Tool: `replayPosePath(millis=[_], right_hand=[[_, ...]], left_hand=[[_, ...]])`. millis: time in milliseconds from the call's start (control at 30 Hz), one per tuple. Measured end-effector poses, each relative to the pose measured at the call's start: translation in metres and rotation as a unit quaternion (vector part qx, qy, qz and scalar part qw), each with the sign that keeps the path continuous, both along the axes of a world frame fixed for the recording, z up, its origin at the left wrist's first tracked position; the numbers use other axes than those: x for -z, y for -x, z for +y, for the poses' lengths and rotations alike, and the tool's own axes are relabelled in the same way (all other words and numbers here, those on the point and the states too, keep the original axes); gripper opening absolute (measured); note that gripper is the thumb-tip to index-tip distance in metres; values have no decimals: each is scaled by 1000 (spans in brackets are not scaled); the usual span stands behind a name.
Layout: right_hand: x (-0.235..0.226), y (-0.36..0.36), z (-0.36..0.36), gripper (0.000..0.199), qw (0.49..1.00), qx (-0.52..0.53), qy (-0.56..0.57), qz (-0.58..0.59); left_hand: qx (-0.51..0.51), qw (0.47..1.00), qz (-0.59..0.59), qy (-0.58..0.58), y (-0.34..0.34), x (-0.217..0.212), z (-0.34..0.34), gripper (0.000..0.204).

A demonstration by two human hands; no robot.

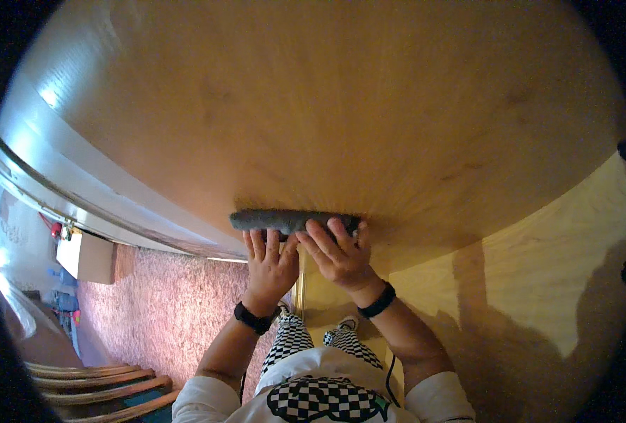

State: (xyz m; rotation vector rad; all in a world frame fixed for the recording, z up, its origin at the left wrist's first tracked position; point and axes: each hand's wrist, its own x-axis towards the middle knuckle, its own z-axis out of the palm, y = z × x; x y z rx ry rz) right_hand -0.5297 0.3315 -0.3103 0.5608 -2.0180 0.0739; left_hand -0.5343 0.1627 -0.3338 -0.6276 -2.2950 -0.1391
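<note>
A dark grey folded cloth [284, 220] lies lengthwise against a large brown wooden door [341, 120], low in its visible surface. My left hand [270, 268] holds the cloth near its middle-left part, fingers pointing up and pressed on its lower edge. Close beside it, my right hand [341, 254] presses the right end, its fingers bent over the cloth and the thumb side next to my left hand. The palms and the cloth's underside are hidden. Each wrist wears a dark band.
Left of the door runs a pale door frame [137, 211]. Beyond it lie a pinkish carpet [165, 310], a white box [86, 255] and curved wooden slats [101, 381]. A yellowish floor [510, 282] with shadows spreads to the right. My feet stand just below the hands.
</note>
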Motion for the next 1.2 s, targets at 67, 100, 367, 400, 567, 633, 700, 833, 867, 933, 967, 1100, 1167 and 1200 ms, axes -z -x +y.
replayPosePath(millis=[67, 100, 367, 400, 567, 633, 700, 833, 867, 933, 967, 1100, 1167, 1200], right_hand=[[36, -6, 4, 46, 999, 7, -19, -34], [56, -9, 7, 46, 998, 2, -30, -54], [-12, -28, 38, 33, 998, 57, 34, -20], [-31, -28, 46, 33, 997, 66, 47, 1], [-101, -27, 95, 34, 984, 81, 144, 61], [-104, -30, 106, 34, 980, 91, 166, 67], [-75, -34, 112, 35, 976, 92, 189, 62], [-31, -39, 130, 33, 981, 115, 143, 61], [-29, -41, 134, 31, 982, 119, 138, 57], [-35, -48, 141, 30, 978, 125, 163, 45], [-42, -50, 144, 30, 975, 129, 175, 40], [-95, -90, 161, 17, 968, 222, 112, 45], [-116, -114, 169, 16, 953, 297, 39, 55], [-117, -118, 174, 15, 942, 323, 37, 84]], left_hand=[[12, 999, -49, 10, -6, 19, 0, 34], [21, 996, -85, 9, -11, 30, 2, 35], [46, 999, -13, 10, -10, -11, 43, 36], [53, 998, 25, -3, -7, -30, 57, 36], [123, 990, 67, -28, -2, -117, 119, 43], [138, 987, 79, -11, -2, -120, 132, 44], [147, 985, 92, 17, 2, -96, 137, 45], [180, 978, 88, 58, 6, -54, 141, 43], [187, 978, 75, 48, 7, -48, 147, 43], [189, 979, 71, 28, 2, -48, 163, 42], [191, 979, 70, 17, 0, -52, 172, 42], [291, 951, 3, -101, -16, -76, 217, 43], [388, 904, -22, -181, -24, -87, 243, 46], [427, 879, -52, -204, -29, -91, 256, 47]])
